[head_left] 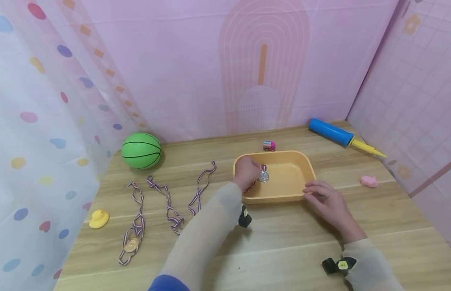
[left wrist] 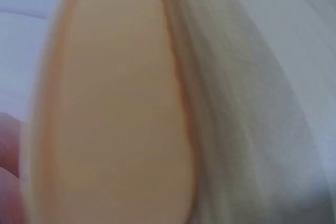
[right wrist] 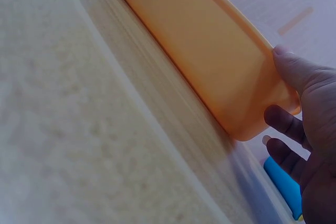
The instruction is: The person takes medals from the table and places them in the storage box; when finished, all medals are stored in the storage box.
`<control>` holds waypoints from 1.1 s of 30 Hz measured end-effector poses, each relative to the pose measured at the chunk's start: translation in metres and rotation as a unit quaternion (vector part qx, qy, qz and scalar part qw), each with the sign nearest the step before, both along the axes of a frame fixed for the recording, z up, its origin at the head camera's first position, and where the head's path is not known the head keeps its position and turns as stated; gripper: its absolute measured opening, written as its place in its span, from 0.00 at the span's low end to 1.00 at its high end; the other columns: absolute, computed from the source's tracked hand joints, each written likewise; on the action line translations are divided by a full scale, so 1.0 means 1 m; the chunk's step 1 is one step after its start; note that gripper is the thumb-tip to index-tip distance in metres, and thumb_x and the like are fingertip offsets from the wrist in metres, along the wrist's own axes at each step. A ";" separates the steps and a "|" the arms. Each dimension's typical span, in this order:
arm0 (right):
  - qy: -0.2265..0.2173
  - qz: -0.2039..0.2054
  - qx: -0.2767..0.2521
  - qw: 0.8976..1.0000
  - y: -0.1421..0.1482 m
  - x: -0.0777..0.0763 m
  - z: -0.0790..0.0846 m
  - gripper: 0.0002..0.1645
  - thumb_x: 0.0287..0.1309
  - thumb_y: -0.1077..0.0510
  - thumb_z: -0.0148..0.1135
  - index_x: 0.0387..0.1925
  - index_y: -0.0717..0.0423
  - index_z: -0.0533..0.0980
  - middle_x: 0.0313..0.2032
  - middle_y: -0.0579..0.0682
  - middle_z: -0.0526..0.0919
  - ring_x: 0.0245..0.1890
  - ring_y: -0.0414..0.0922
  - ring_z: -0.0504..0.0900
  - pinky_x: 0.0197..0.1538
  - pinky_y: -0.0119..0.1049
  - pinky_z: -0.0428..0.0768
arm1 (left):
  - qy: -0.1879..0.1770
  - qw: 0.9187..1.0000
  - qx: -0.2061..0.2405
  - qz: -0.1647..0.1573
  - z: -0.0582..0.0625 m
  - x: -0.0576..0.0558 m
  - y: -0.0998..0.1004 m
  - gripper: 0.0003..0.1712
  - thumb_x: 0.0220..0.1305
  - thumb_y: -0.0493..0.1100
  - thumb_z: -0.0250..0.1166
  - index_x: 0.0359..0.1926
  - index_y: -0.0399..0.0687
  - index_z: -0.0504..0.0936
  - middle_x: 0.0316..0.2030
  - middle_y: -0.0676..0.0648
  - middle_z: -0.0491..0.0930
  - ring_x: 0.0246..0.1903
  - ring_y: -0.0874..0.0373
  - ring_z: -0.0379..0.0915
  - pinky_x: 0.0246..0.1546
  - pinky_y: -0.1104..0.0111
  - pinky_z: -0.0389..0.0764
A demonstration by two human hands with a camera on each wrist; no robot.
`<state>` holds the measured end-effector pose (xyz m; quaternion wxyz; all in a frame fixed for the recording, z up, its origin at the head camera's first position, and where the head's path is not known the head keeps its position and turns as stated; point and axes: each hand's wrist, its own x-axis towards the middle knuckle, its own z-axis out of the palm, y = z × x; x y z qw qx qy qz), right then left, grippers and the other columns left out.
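My left hand reaches inside the left end of an orange plastic basin, its fingers curled on the striped ribbon of a silver medal. The medal's disc is just right of the fingers, and part of the ribbon shows below the hand; the fingertips themselves are hidden. In the left wrist view the basin wall fills much of the blurred picture. At the basin's front right corner my right hand holds it, thumb on the rim and fingers bent beside the wall.
Left lie a gold medal and two more striped ribbons, partly behind my left arm. Around them are a yellow duck and green ball. A toy truck, blue pump and pink toy are behind and right of the basin.
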<state>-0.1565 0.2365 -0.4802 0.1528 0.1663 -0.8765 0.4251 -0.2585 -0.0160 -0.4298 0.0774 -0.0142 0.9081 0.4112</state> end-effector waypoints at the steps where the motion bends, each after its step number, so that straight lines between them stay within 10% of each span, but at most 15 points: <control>1: 0.001 0.000 0.000 1.000 0.000 0.000 0.000 0.06 0.56 0.61 0.68 0.37 0.52 0.83 0.47 0.47 0.81 0.47 0.39 0.77 0.46 0.16 0.73 | 0.004 1.000 0.015 0.003 0.003 0.002 -0.001 0.12 0.50 0.29 0.60 0.15 0.44 0.74 0.15 0.51 0.71 0.15 0.60 0.66 0.13 0.73 0.66; 11: 0.007 0.008 -0.001 1.000 0.000 -0.003 -0.001 0.07 0.55 0.64 0.69 0.37 0.54 0.83 0.46 0.48 0.81 0.47 0.39 0.77 0.47 0.17 0.73 | 0.052 0.971 0.232 0.005 0.042 0.039 -0.052 0.08 0.60 0.31 0.65 0.41 0.36 0.80 0.37 0.41 0.80 0.34 0.53 0.80 0.37 0.68 0.83; 16: 0.011 0.003 0.003 1.000 0.003 -0.005 0.000 0.07 0.54 0.65 0.69 0.37 0.55 0.83 0.46 0.49 0.81 0.47 0.38 0.77 0.47 0.15 0.72 | 0.058 0.961 0.269 0.037 0.048 0.065 -0.099 0.11 0.61 0.33 0.64 0.45 0.35 0.79 0.40 0.39 0.79 0.34 0.53 0.79 0.39 0.67 0.82; 28: 0.011 0.005 0.000 1.000 0.002 -0.003 -0.002 0.07 0.54 0.65 0.69 0.37 0.56 0.83 0.45 0.49 0.81 0.47 0.34 0.76 0.46 0.15 0.72 | 0.080 0.981 0.171 0.050 0.026 0.093 -0.186 0.13 0.62 0.41 0.66 0.45 0.38 0.80 0.38 0.38 0.80 0.31 0.55 0.76 0.34 0.67 0.80; 33: 0.013 0.009 -0.008 1.000 0.000 -0.002 -0.003 0.08 0.53 0.67 0.69 0.36 0.57 0.83 0.45 0.51 0.81 0.47 0.33 0.75 0.47 0.16 0.73 | 0.063 0.994 0.089 -0.022 0.010 0.095 -0.194 0.11 0.61 0.40 0.67 0.43 0.40 0.81 0.35 0.45 0.81 0.32 0.55 0.75 0.32 0.66 0.79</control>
